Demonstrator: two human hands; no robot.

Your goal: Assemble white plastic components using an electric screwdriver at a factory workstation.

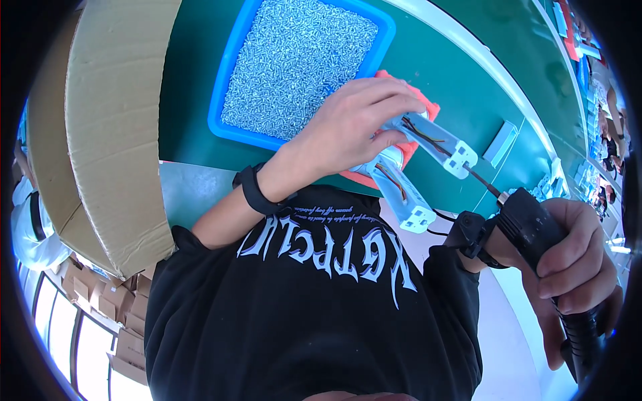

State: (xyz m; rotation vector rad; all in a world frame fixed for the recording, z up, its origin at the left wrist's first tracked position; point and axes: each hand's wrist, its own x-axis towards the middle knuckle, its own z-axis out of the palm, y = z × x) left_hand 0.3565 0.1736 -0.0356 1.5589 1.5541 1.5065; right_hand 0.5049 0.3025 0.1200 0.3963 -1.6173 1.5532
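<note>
My left hand [354, 123] reaches across from the left, its fingers and thumb closed on a white plastic housing [438, 144] with red, yellow and dark wires inside. A second housing [399, 190] of the same kind, also wired, lies beside it, nearer to me. Both rest partly over an orange-red pad [428, 100]. On the right, my right hand [575, 257] is wrapped round a black electric screwdriver [531, 224]. Its thin bit points at the holed end of the held housing and seems to touch it; exact contact is too small to tell.
A blue tray [217, 110] full of small silvery screws stands on the green table [194, 67]. A large cardboard box [120, 120] rises at the left. Another pale plastic part [500, 144] lies to the right. Other people are visible at both far edges.
</note>
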